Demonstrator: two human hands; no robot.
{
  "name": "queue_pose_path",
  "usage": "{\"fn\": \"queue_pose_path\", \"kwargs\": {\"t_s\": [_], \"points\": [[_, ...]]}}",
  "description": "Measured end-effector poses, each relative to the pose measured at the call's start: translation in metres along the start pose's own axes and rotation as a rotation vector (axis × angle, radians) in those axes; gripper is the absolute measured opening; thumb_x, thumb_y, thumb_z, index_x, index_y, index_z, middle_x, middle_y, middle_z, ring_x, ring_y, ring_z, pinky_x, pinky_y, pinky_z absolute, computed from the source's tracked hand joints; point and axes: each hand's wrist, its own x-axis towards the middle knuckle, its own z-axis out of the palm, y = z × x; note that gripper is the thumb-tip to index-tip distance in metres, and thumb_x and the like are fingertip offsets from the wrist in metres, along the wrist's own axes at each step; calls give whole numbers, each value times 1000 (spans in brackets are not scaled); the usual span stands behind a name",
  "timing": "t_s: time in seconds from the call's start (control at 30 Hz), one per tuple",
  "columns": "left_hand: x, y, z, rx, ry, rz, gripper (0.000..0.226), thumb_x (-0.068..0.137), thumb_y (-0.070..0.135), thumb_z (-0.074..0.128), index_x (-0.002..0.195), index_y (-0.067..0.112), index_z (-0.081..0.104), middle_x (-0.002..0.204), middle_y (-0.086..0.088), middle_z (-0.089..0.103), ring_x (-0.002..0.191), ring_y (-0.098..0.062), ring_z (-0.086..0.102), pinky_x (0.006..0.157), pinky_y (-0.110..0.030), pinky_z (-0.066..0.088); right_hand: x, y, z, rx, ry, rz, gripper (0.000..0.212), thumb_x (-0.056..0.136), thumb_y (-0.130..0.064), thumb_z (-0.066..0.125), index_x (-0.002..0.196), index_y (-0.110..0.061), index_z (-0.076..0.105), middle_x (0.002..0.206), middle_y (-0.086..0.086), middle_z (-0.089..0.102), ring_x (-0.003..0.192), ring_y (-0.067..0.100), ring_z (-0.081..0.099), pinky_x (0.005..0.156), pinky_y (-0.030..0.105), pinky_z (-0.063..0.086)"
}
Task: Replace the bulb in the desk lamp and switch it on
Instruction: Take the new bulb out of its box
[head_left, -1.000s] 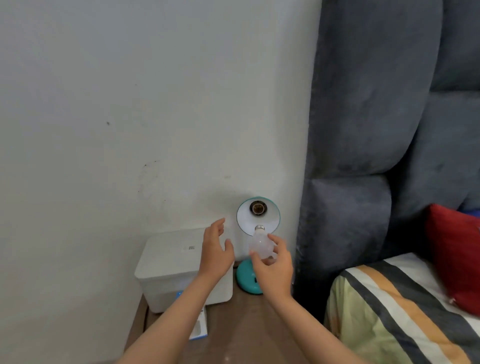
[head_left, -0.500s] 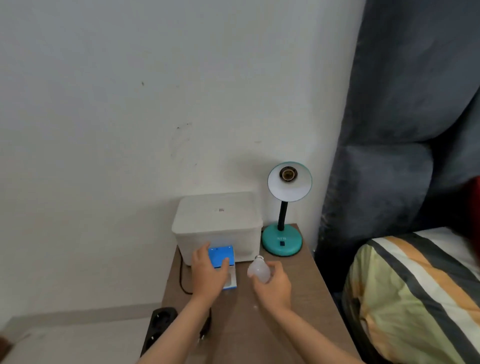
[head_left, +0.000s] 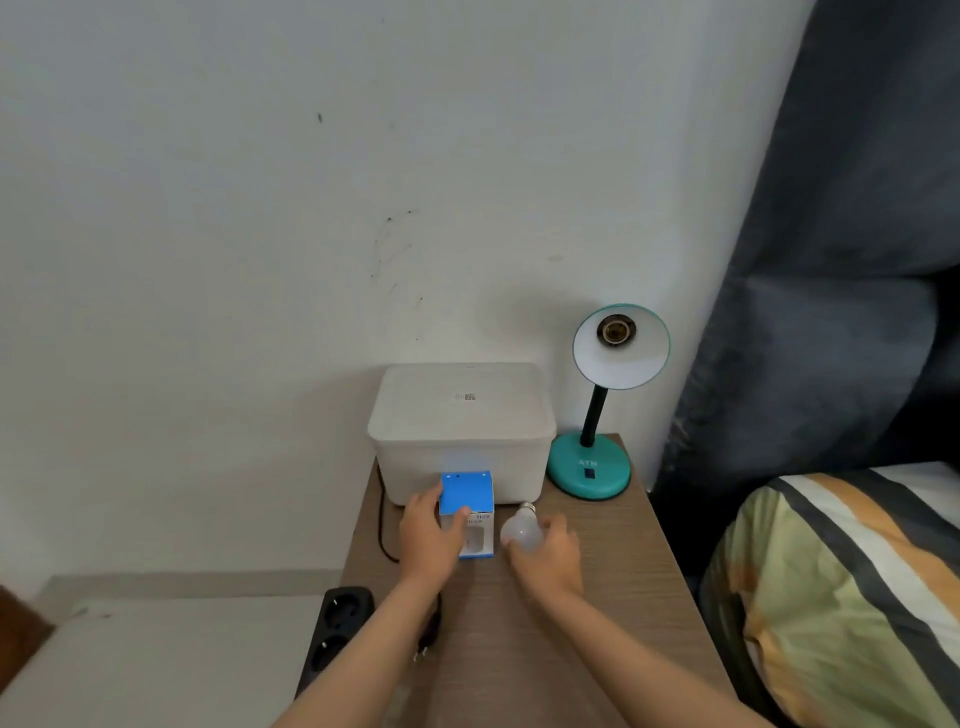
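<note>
My right hand (head_left: 545, 558) grips the frosted bulb (head_left: 521, 532) low over the bench (head_left: 597, 597), its screw cap pointing at the lamp (head_left: 597, 415), whose socket gapes bare. My left hand (head_left: 428, 538) holds the blue bulb box (head_left: 466, 512) before the white container (head_left: 460, 431).

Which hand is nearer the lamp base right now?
Right. The right hand holds the bulb on the table, just in front of the lamp base and slightly to its left. The left hand grips the blue box farther left.
</note>
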Motion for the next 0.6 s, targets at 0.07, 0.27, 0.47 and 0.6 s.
{"fn": "queue_pose_path", "kwargs": {"t_s": [0.07, 0.27, 0.47, 0.6], "points": [[0, -1, 1, -14, 4, -2, 44, 82, 17, 67, 123, 7, 54, 122, -12, 56, 110, -23, 53, 87, -23, 36, 1, 2, 4, -8, -16, -2, 55, 73, -30, 73, 118, -12, 46, 124, 14, 49, 110, 28, 52, 85, 33, 45], [-2, -3, 4, -56, 18, -5, 43, 83, 19, 66, 124, 11, 53, 121, -8, 55, 103, -14, 51, 87, -24, 40, -3, 8, 8, -33, 128, -189, 59, 73, -33, 73, 123, -14, 47, 120, 7, 47, 111, 22, 48, 89, 32, 46], [1, -7, 7, -46, 25, 16, 41, 83, 19, 67, 120, 10, 53, 118, -7, 57, 98, -9, 49, 82, -21, 41, -6, -15, 8, 209, 96, -410, 29, 81, -15, 66, 109, -13, 58, 95, -1, 63, 84, 7, 60, 69, 14, 47], [3, -11, 8, -22, 27, 33, 39, 82, 21, 68, 116, 10, 55, 114, -5, 60, 96, -8, 49, 80, -21, 39, 1, -31, 14, 255, 31, -285, 32, 83, -11, 63, 114, -7, 57, 101, 5, 63, 84, 10, 60, 66, 10, 46]]}}
